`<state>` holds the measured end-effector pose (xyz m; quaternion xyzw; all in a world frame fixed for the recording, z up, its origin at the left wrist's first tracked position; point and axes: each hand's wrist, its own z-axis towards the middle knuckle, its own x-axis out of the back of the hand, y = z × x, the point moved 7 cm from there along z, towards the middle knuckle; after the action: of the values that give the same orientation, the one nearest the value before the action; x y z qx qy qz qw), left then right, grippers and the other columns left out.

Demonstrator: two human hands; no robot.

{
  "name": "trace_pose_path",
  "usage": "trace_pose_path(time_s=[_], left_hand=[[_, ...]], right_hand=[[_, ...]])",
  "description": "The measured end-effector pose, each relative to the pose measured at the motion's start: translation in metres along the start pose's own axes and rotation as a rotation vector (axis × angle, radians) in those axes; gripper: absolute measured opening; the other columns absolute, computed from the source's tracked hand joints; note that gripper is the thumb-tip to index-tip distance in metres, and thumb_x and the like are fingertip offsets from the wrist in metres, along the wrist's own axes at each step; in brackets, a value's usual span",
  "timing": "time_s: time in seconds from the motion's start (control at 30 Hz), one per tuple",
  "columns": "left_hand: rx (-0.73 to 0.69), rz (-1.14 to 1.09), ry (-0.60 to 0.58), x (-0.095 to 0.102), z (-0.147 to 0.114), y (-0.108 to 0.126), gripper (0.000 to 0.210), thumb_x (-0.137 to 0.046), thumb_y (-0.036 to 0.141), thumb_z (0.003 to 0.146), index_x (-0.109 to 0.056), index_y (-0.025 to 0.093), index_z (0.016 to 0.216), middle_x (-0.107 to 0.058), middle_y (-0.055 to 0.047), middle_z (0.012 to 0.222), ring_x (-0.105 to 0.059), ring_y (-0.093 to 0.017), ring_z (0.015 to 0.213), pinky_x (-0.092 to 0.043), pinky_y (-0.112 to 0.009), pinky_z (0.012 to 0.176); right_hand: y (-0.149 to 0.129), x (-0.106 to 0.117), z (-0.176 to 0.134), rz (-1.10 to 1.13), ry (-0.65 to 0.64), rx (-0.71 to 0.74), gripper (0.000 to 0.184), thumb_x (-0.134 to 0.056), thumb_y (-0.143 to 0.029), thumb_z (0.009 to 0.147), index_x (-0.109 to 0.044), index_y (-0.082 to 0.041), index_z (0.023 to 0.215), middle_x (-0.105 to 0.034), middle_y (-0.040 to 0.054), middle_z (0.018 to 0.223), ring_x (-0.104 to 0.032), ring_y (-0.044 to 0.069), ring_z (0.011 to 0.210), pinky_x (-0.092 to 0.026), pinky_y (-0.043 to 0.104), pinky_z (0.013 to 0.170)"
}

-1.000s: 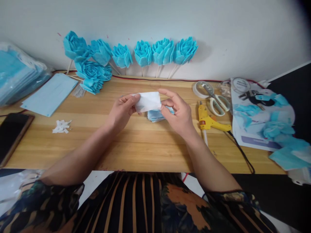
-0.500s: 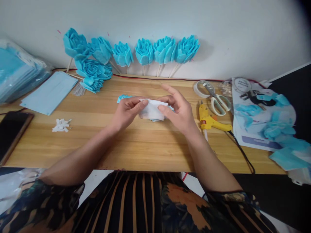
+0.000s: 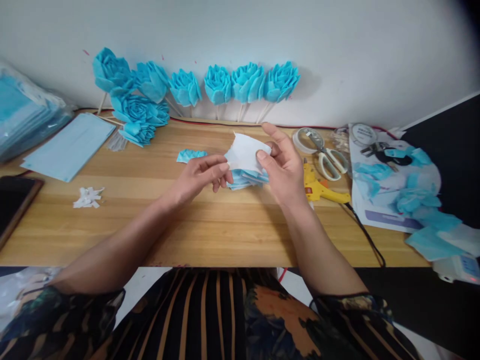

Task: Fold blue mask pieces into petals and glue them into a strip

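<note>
Between my hands is a small white piece of thin fabric (image 3: 247, 150), its upper left corner sticking up. My right hand (image 3: 284, 167) pinches its right side between thumb and fingers, with the index finger raised away. At the lower left edge, my left hand (image 3: 204, 176) has its thumb and fingertips closed on the same piece. Just below lies a stack of light blue fabric pieces (image 3: 243, 180), partly hidden by the white piece and the fingers. A crimped blue strip (image 3: 190, 155) rests on the table behind my left hand.
Blue fabric roses (image 3: 217, 84) on sticks lean along the wall. To the right are a yellow glue gun (image 3: 318, 189), scissors (image 3: 330, 162) and a tape roll (image 3: 300, 141). Leftward lie flat blue sheets (image 3: 69, 145), white scraps (image 3: 88, 197) and a phone (image 3: 17, 205).
The white piece has tilted up and opened out, showing more of its face and the blue stack below. My left hand has slid to its lower left edge. The view has shifted slightly.
</note>
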<state>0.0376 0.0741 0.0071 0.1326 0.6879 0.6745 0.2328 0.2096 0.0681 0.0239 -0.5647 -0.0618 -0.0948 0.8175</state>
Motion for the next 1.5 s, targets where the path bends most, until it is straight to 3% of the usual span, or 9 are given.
trace_pose_path(time_s=[0.13, 0.57, 0.77, 0.9, 1.0, 1.13, 1.3, 1.5], left_hand=[[0.033, 0.02, 0.027, -0.002, 0.0, -0.002, 0.036, -0.084, 0.047, 0.073, -0.065, 0.016, 0.076, -0.069, -0.002, 0.067, -0.057, -0.01, 0.054, -0.044, -0.021, 0.047], [-0.1, 0.071, 0.22, 0.017, -0.001, 0.007, 0.028, -0.08, 0.042, 0.077, -0.069, 0.017, 0.074, -0.061, 0.001, 0.055, -0.049, -0.008, 0.047, -0.037, -0.021, 0.046], [-0.163, 0.129, 0.296, 0.018, -0.004, 0.016, 0.025, -0.082, 0.037, 0.074, -0.068, 0.017, 0.071, -0.058, 0.002, 0.058, -0.046, -0.007, 0.05, -0.034, -0.022, 0.047], [-0.196, 0.124, 0.332, 0.021, -0.004, 0.015, 0.024, -0.083, 0.036, 0.073, -0.068, 0.017, 0.07, -0.065, -0.001, 0.069, -0.052, -0.009, 0.057, -0.041, -0.022, 0.051], [-0.167, 0.042, 0.298, 0.021, -0.001, 0.01, 0.029, -0.084, 0.04, 0.072, -0.069, 0.016, 0.069, -0.071, -0.004, 0.08, -0.059, -0.011, 0.062, -0.049, -0.023, 0.055], [-0.104, -0.049, 0.211, 0.017, 0.001, 0.002, 0.032, -0.084, 0.044, 0.074, -0.072, 0.015, 0.072, -0.073, -0.005, 0.071, -0.064, -0.013, 0.058, -0.054, -0.026, 0.056], [-0.092, -0.087, 0.22, 0.02, 0.0, -0.002, 0.029, -0.083, 0.042, 0.076, -0.073, 0.015, 0.075, -0.075, -0.005, 0.07, -0.067, -0.014, 0.058, -0.055, -0.025, 0.057], [-0.061, -0.094, 0.221, 0.019, 0.0, -0.002, 0.038, -0.079, 0.051, 0.08, -0.07, 0.015, 0.071, -0.075, -0.007, 0.072, -0.07, -0.016, 0.062, -0.055, -0.026, 0.057]], right_hand=[[0.003, 0.001, 0.0, 0.0, 0.017, -0.018, 0.05, -0.057, -0.053, 0.094, -0.049, -0.037, 0.141, -0.057, 0.001, 0.089, -0.056, 0.016, 0.067, -0.051, 0.032, 0.056], [0.0, -0.001, -0.002, 0.062, 0.011, -0.027, 0.049, -0.066, -0.049, 0.09, -0.055, -0.033, 0.134, -0.061, 0.0006, 0.089, -0.058, 0.015, 0.069, -0.054, 0.03, 0.056], [-0.001, -0.002, -0.002, 0.05, -0.013, -0.02, 0.047, -0.064, -0.049, 0.092, -0.054, -0.033, 0.135, -0.062, 0.0012, 0.092, -0.061, 0.016, 0.072, -0.056, 0.03, 0.057], [-0.002, -0.003, -0.002, 0.044, -0.019, -0.024, 0.047, -0.065, -0.049, 0.091, -0.055, -0.033, 0.134, -0.061, 0.0011, 0.088, -0.059, 0.015, 0.069, -0.054, 0.03, 0.055], [-0.005, -0.005, -0.003, 0.035, -0.034, -0.013, 0.045, -0.065, -0.048, 0.091, -0.055, -0.032, 0.133, -0.059, 0.0003, 0.086, -0.056, 0.015, 0.066, -0.051, 0.029, 0.054], [-0.008, -0.006, -0.003, 0.029, -0.049, 0.002, 0.043, -0.064, -0.046, 0.092, -0.056, -0.033, 0.131, -0.059, 0.0002, 0.086, -0.055, 0.015, 0.066, -0.049, 0.029, 0.054], [-0.007, -0.006, -0.003, 0.008, -0.042, 0.004, 0.042, -0.063, -0.046, 0.092, -0.056, -0.034, 0.132, -0.059, 0.0, 0.086, -0.055, 0.015, 0.067, -0.049, 0.03, 0.055], [-0.007, -0.006, -0.003, -0.003, -0.028, -0.002, 0.043, -0.064, -0.046, 0.091, -0.057, -0.033, 0.131, -0.06, 0.0002, 0.086, -0.056, 0.016, 0.069, -0.051, 0.03, 0.056]])
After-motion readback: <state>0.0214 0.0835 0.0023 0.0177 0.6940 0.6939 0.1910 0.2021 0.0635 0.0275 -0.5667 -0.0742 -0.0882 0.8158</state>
